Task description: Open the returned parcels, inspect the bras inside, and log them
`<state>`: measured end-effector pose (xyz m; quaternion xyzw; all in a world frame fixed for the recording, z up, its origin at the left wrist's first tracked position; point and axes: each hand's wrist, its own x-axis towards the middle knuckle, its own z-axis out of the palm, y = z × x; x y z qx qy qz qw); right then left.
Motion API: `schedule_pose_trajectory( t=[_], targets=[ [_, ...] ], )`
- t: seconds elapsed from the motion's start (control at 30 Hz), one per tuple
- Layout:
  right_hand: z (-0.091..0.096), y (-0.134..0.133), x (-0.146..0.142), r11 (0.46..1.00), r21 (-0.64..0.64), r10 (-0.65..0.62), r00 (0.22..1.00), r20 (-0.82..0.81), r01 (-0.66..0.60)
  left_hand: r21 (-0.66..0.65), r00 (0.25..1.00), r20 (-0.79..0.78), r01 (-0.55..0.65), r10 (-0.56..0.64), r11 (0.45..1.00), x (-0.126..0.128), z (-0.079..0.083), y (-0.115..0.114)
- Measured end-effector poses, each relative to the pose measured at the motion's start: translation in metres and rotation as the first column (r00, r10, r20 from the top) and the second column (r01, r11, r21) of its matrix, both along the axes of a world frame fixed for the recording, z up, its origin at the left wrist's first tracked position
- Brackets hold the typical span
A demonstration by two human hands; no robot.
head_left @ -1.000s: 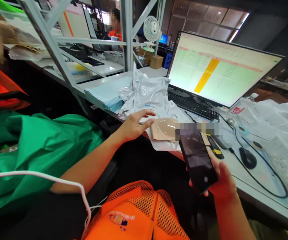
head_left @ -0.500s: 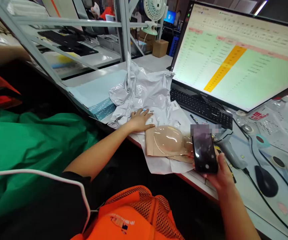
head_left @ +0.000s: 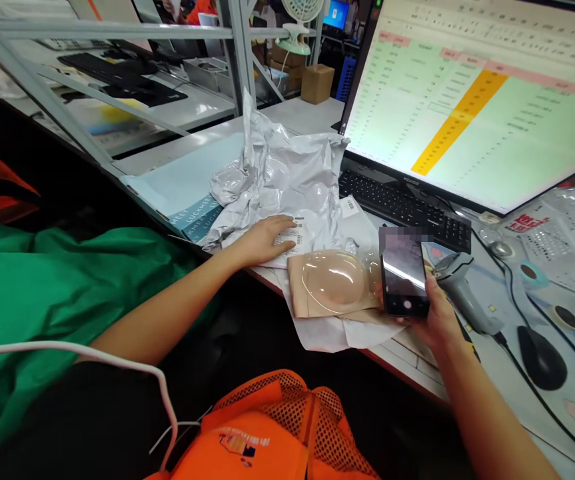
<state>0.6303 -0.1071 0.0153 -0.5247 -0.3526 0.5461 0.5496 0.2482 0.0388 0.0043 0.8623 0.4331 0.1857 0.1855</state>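
Note:
My left hand (head_left: 263,239) lies flat, fingers stretched, on a crumpled grey mailer bag (head_left: 287,180) beside its barcode label (head_left: 290,235). Just right of it, a beige packet with a clear domed blister (head_left: 334,283) rests on a white sheet at the desk's front edge. My right hand (head_left: 432,313) grips a black phone (head_left: 404,272), held upright over the packet's right end with its screen toward me.
A large monitor (head_left: 472,107) showing a spreadsheet stands behind a black keyboard (head_left: 404,208). A grey barcode scanner (head_left: 460,287), a black mouse (head_left: 542,347) and cables lie to the right. A light-blue box (head_left: 187,183) sits left of the bag. Green fabric (head_left: 57,287) fills the left.
My right hand has raised the phone from below the desk edge to above the beige packet. My left hand slid from the packet onto the grey bag. The view moved closer.

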Motion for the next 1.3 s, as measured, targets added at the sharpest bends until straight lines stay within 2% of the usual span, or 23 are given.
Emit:
schedule_pose_trajectory(
  t=[0.1, 0.2, 0.33, 0.4, 0.5, 0.63, 0.77, 0.97, 1.1, 1.2, 1.3],
  targets=[
    [0.004, -0.008, -0.002, 0.999, 0.041, 0.023, 0.999, -0.025, -0.022, -0.004, 0.980, 0.161, 0.122, -0.120, 0.992, 0.019, 0.023, -0.028],
    [0.013, -0.019, -0.007, 0.993, 0.106, 0.045, 0.999, -0.010, -0.044, -0.076, 0.963, 0.147, 0.241, -0.228, 0.968, 0.049, 0.043, -0.045],
    [0.022, -0.036, -0.012, 0.988, 0.146, -0.045, 0.999, -0.003, 0.045, -0.219, 0.980, -0.113, 0.139, -0.167, 0.966, 0.096, 0.058, -0.030],
    [0.024, -0.045, -0.011, 0.985, 0.151, -0.084, 0.996, -0.008, 0.084, -0.270, 0.953, -0.248, 0.105, -0.175, 0.957, 0.114, 0.064, -0.018],
    [0.023, -0.057, -0.007, 0.983, 0.138, -0.122, 0.992, -0.009, 0.122, -0.317, 0.907, -0.356, 0.107, -0.223, 0.942, 0.128, 0.075, -0.010],
    [0.013, -0.065, -0.004, 0.979, 0.087, -0.182, 0.983, -0.031, 0.184, -0.412, 0.882, -0.394, 0.084, -0.260, 0.907, 0.131, 0.081, -0.014],
    [0.004, -0.064, -0.004, 0.980, 0.088, -0.171, 0.983, -0.065, 0.176, -0.460, 0.895, -0.365, 0.064, -0.255, 0.885, 0.132, 0.075, -0.020],
    [-0.005, -0.060, -0.004, 0.977, 0.094, -0.181, 0.977, -0.116, 0.192, -0.387, 0.904, -0.358, 0.084, -0.233, 0.918, 0.127, 0.066, -0.030],
    [-0.015, -0.058, -0.008, 0.970, 0.030, -0.234, 0.961, -0.147, 0.240, -0.418, 0.943, -0.242, 0.109, -0.226, 0.902, 0.121, 0.067, -0.040],
    [-0.019, -0.057, -0.010, 0.967, 0.044, -0.239, 0.956, -0.170, 0.249, -0.403, 0.976, -0.129, 0.110, -0.176, 0.909, 0.117, 0.068, -0.047],
    [-0.021, -0.059, -0.010, 0.966, 0.056, -0.238, 0.951, -0.194, 0.253, -0.481, 0.986, 0.037, 0.161, -0.163, 0.862, 0.116, 0.066, -0.051]
  ],
)
